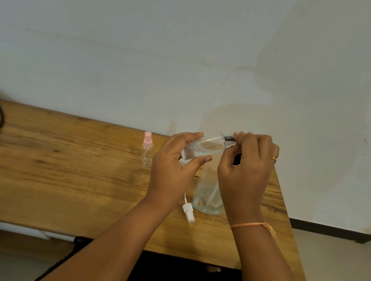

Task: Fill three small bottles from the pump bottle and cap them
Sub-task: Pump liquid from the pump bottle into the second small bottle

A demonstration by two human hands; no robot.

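Pale plastered wall backs a grainy wooden table. Above it, tilted almost flat, a small clear plastic bottle is gripped by the left hand between thumb and curled fingers, its base hidden by the palm. The right hand pinches a dark ribbed part at the bottle's mouth; what it is stays unclear. Behind that hand stands a tall clear pump bottle, top hidden. A white spray cap lies by its base; a pink-capped clear bottle stands further left.
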